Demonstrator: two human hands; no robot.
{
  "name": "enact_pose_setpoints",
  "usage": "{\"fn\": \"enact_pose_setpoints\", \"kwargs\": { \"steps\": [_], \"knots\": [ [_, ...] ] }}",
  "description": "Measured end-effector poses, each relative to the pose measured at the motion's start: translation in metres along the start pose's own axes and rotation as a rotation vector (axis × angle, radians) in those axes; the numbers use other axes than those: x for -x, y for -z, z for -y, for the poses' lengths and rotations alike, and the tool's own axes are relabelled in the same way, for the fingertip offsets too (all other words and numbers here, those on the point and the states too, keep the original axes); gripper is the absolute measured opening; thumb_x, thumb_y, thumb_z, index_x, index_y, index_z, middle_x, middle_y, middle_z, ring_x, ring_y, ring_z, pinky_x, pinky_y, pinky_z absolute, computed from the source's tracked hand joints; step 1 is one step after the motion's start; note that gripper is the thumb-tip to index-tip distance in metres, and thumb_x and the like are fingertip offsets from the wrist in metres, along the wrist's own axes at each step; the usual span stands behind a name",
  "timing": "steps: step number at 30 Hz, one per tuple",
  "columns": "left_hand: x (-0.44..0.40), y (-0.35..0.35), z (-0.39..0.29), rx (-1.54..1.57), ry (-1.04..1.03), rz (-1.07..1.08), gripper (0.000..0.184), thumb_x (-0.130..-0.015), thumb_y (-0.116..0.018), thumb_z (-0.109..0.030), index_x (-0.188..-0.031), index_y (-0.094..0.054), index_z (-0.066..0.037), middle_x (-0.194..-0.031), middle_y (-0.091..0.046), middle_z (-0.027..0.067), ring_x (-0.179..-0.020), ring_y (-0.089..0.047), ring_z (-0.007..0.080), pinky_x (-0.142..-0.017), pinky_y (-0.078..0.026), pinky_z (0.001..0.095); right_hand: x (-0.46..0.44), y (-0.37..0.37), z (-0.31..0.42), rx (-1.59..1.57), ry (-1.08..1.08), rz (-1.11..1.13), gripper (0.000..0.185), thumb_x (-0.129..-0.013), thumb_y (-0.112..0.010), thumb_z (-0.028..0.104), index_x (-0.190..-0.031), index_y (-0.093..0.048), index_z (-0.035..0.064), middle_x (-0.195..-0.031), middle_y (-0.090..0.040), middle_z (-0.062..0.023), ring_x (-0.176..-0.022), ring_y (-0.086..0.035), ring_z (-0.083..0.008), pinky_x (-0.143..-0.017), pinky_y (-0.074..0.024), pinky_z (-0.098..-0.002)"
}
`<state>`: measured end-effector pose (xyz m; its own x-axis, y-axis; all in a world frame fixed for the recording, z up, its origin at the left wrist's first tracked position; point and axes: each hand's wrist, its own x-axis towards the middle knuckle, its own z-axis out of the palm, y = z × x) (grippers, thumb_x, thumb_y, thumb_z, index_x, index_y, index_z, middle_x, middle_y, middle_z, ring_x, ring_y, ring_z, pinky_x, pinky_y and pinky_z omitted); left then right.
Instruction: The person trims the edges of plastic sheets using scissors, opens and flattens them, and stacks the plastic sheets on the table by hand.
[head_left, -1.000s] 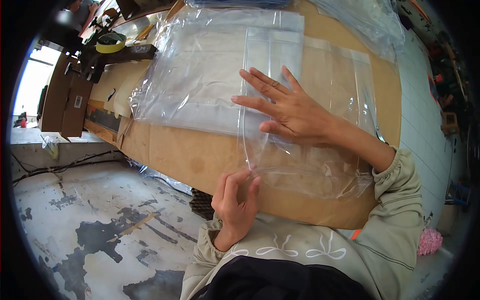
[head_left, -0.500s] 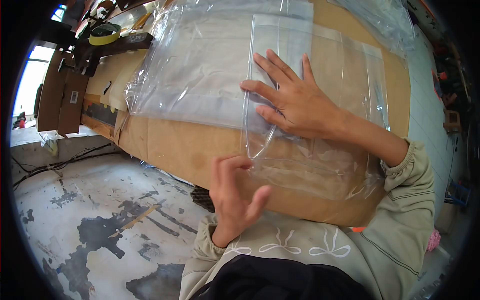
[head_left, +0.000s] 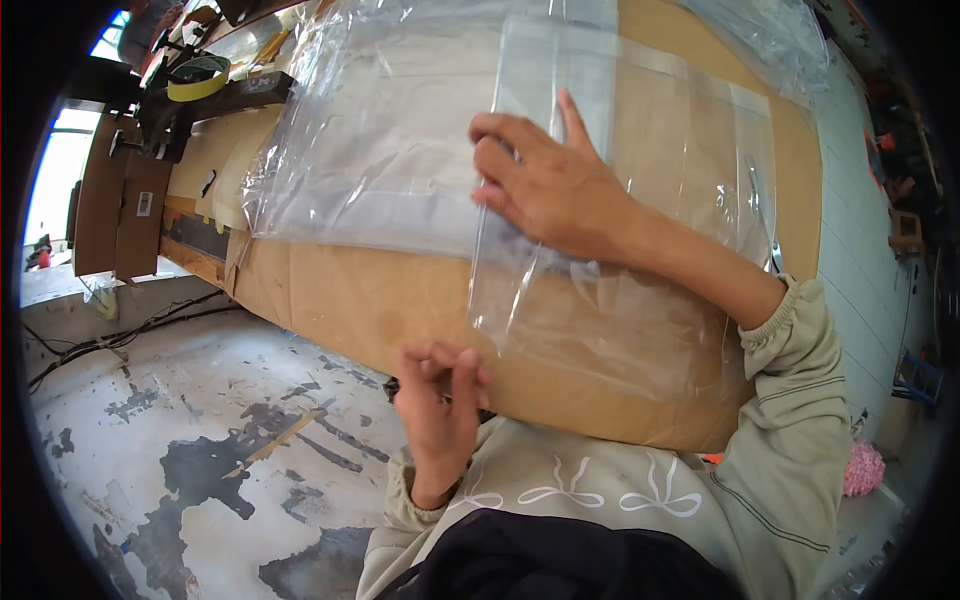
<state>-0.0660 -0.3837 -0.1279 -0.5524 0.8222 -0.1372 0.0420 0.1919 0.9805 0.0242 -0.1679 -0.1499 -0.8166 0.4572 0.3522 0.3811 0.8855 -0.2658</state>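
Observation:
A clear plastic bag (head_left: 690, 150) with a folded strip along its left side lies flat on the cardboard-covered table. My right hand (head_left: 565, 195) rests across it, fingers bent over the left edge and one finger raised; it appears to pinch that edge. Close to the front edge of the table is my left hand (head_left: 440, 415), apart from the bag. Its fingers curl in toward the thumb, slightly blurred, and nothing shows in them. Under the bag's left part and beyond it spreads a stack of clear plastic sheets or bags (head_left: 390, 130).
Brown cardboard (head_left: 330, 290) covers the table. At the far left stand a dark clamp-like fixture (head_left: 245, 92), a roll of yellow tape (head_left: 198, 80) and a cardboard box (head_left: 140, 205). More crumpled plastic (head_left: 765, 45) lies at the back right. Cables run along the floor at left.
My right hand has gone from fingers spread flat to fingers curled at the bag's left edge, which has shifted slightly left. My left hand has drawn back from the bag, its thumb closing toward the fingers.

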Motion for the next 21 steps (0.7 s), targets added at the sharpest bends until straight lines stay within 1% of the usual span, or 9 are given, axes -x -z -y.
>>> {"fn": "enact_pose_setpoints", "kwargs": {
  "steps": [1,4,7,10,13,15,18,20,21],
  "knots": [
    [0.0,0.008,0.001,-0.107,0.011,-0.007,0.017,-0.09,-0.053,0.005,-0.101,-0.041,0.003,-0.066,-0.057,0.0052,-0.053,-0.051,0.0085,-0.051,-0.044,0.0236,-0.001,-0.002,-0.002,0.032,-0.029,-0.027,0.026,-0.093,-0.049,0.032,-0.104,-0.051,0.008,-0.124,-0.048,-0.006,-0.117,-0.048,-0.0219,-0.099,-0.0259,-0.0696],
    [0.003,0.019,0.009,-0.274,-0.156,-0.022,0.026,-0.086,-0.063,-0.002,-0.105,-0.045,0.001,-0.08,-0.058,0.01,-0.064,-0.054,0.0128,-0.06,-0.047,0.0279,-0.002,0.001,-0.003,-0.019,-0.041,-0.005,0.025,-0.094,-0.049,0.03,-0.106,-0.051,0.0084,-0.124,-0.048,-0.0067,-0.119,-0.048,-0.0236,-0.098,-0.0269,-0.0693],
    [-0.009,0.005,-0.011,-0.669,-0.474,0.079,0.043,-0.079,-0.073,-0.013,-0.112,-0.048,0.0,-0.101,-0.052,0.0163,-0.082,-0.056,0.0213,-0.073,-0.047,0.0342,-0.005,0.006,-0.005,-0.047,0.023,-0.08,0.023,-0.094,-0.048,0.028,-0.107,-0.052,0.009,-0.125,-0.047,-0.0067,-0.119,-0.048,-0.0248,-0.098,-0.0274,-0.0688],
    [-0.016,-0.011,-0.004,-0.581,-0.459,0.119,0.054,-0.073,-0.078,-0.02,-0.116,-0.051,-0.002,-0.114,-0.043,0.0194,-0.095,-0.051,0.0301,-0.082,-0.044,0.0382,-0.018,0.028,-0.03,-0.007,-0.001,-0.13,0.019,-0.094,-0.05,0.023,-0.107,-0.053,0.011,-0.13,-0.048,-0.0057,-0.12,-0.048,-0.0247,-0.102,-0.0214,-0.0661],
    [-0.021,-0.018,-0.006,-0.505,-0.482,0.101,0.04,-0.079,-0.072,-0.019,-0.107,-0.053,0.002,-0.121,-0.042,0.0236,-0.106,-0.05,0.0368,-0.087,-0.044,0.0387,-0.035,0.05,-0.109,0.167,-0.188,-0.154,0.029,-0.093,-0.051,0.029,-0.116,-0.054,0.0112,-0.127,-0.052,-0.0071,-0.118,-0.05,-0.0289,-0.1,-0.0328,-0.0509],
    [-0.023,-0.022,-0.006,-0.469,-0.509,0.084,0.031,-0.083,-0.068,-0.016,-0.103,-0.053,0.003,-0.126,-0.041,0.0259,-0.111,-0.049,0.0388,-0.09,-0.043,0.0397,-0.033,0.058,-0.163,0.13,-0.388,-0.122,0.039,-0.091,-0.055,0.035,-0.119,-0.054,0.0075,-0.115,-0.06,-0.0099,-0.108,-0.056,-0.026,-0.09,-0.0423,-0.038],
    [-0.023,-0.025,-0.005,-0.407,-0.46,0.102,0.019,-0.086,-0.061,-0.009,-0.097,-0.052,0.004,-0.131,-0.04,0.0281,-0.116,-0.048,0.04,-0.094,-0.041,0.0414,-0.021,0.074,-0.184,-0.051,-0.418,0.079,0.042,-0.089,-0.06,0.035,-0.117,-0.057,0.0033,-0.102,-0.064,-0.0095,-0.095,-0.059,-0.0176,-0.081,-0.0454,-0.0295],
    [-0.021,-0.021,-0.005,-0.293,-0.344,0.156,0.014,-0.086,-0.058,-0.005,-0.095,-0.051,0.004,-0.133,-0.04,0.0283,-0.117,-0.048,0.0396,-0.095,-0.041,0.042,-0.012,0.084,-0.185,-0.202,-0.381,0.26,0.036,-0.088,-0.061,0.032,-0.109,-0.059,0.0024,-0.094,-0.063,-0.0067,-0.089,-0.058,-0.0128,-0.078,-0.0453,-0.0272],
    [-0.021,-0.02,-0.007,-0.227,-0.36,0.161,0.013,-0.086,-0.057,-0.004,-0.095,-0.051,0.004,-0.133,-0.041,0.0274,-0.118,-0.048,0.0385,-0.096,-0.04,0.0418,-0.006,0.089,-0.182,-0.279,-0.363,0.351,0.034,-0.088,-0.062,0.031,-0.105,-0.06,0.0019,-0.09,-0.063,-0.0053,-0.086,-0.057,-0.0104,-0.076,-0.0452,-0.0261]
  ]
}}
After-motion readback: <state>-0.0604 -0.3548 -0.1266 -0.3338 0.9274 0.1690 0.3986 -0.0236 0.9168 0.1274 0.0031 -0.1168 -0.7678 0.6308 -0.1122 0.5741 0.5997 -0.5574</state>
